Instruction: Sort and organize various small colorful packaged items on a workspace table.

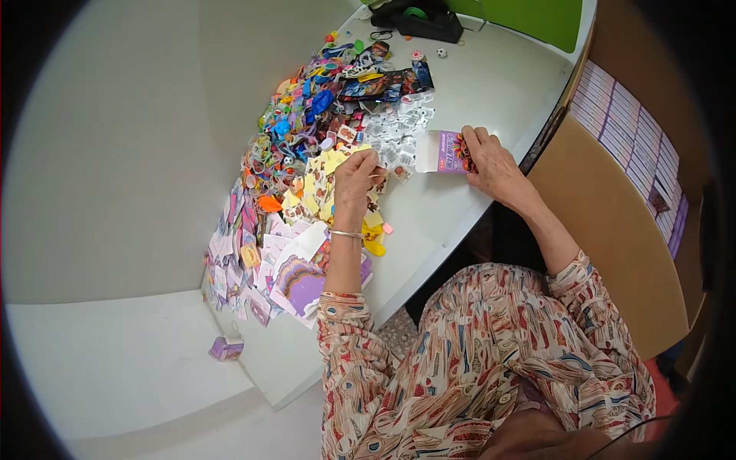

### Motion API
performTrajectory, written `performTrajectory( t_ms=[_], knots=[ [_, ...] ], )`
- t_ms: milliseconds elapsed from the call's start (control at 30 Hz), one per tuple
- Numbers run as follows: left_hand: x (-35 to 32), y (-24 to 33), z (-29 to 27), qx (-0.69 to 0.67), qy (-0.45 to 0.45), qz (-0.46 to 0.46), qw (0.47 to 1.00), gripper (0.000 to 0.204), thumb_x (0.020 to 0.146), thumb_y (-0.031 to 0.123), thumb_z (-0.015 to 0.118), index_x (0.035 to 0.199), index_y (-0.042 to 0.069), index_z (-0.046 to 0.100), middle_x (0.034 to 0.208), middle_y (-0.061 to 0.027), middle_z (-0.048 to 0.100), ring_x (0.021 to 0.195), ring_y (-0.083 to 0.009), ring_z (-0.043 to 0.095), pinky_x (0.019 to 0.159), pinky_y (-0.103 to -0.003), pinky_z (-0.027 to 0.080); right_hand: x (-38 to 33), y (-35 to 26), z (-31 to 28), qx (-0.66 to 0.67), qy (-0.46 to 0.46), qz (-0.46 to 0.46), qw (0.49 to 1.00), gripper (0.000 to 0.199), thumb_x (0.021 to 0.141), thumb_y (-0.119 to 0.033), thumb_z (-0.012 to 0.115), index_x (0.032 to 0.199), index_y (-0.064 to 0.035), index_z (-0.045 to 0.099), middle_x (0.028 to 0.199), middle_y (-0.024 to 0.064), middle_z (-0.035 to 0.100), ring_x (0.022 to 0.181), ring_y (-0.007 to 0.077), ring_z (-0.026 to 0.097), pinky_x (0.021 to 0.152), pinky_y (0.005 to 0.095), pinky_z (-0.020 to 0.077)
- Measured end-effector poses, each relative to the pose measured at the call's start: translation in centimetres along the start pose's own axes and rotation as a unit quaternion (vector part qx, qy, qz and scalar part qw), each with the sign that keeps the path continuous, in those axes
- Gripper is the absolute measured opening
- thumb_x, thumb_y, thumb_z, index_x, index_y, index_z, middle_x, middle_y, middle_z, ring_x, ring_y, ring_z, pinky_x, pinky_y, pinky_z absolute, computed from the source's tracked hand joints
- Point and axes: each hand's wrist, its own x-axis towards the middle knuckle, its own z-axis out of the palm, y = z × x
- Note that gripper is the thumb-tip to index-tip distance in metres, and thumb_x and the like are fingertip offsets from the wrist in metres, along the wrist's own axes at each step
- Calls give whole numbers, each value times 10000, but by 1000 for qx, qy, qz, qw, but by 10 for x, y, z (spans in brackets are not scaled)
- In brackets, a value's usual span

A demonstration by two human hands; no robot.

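Observation:
My right hand [493, 165] grips a small purple and white cardboard box [443, 151], open flap turned left, just above the white table [475, 84]. My left hand [355, 182] rests with bent fingers on a heap of small yellow and white printed cards [326, 180]; whether the fingers pinch a card I cannot tell. A thin bangle sits on that wrist. Behind the cards lies a large pile of small colourful toys and trinkets [307, 123].
Flat purple and white box blanks [295, 280] lie stacked at the table's near-left edge. One small purple box [227, 349] stands on the floor. A black tape dispenser [422, 19] sits at the far edge. A brown carton [613, 222] filled with purple boxes stands to the right.

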Motion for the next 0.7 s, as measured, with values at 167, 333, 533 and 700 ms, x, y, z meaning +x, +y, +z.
performTrajectory(
  t_ms=[167, 333, 533, 700],
  knots=[
    [3, -4, -6, -18, 5, 12, 1000, 202, 893, 136, 670, 1057, 18, 661, 826, -12, 647, 665, -92, 621, 560, -208, 507, 1, 0, -3, -20, -13, 11, 1000, 652, 688, 3, 707, 1248, 1, 373, 1115, 197, 487, 1001, 377, 544, 869, 433, 500],
    [2, 7, 5, -8, 4, 16, 1000, 273, 874, 112, 681, 1114, 1, 613, 775, -25, 647, 612, -91, 611, 540, -214, 505, 1, 5, 1, -29, 2, 10, 1000, 659, 682, 0, 711, 1248, -2, 373, 1117, 201, 483, 997, 378, 545, 864, 435, 502],
    [6, 3, 4, 11, 7, 61, 998, 339, 867, 101, 689, 1163, -5, 562, 754, -28, 647, 604, -102, 611, 562, -226, 512, 3, 1, 3, -18, -8, 9, 1000, 672, 679, 1, 715, 1255, -1, 369, 1108, 200, 485, 1006, 376, 542, 861, 440, 502],
    [-3, 16, 16, -57, -15, -1, 998, 301, 877, 105, 682, 1134, -6, 572, 747, -23, 647, 601, -107, 611, 582, -225, 512, 4, 3, 6, -23, -20, 12, 999, 656, 681, 1, 717, 1240, -6, 373, 1078, 196, 491, 994, 377, 544, 849, 436, 507]
  ],
)
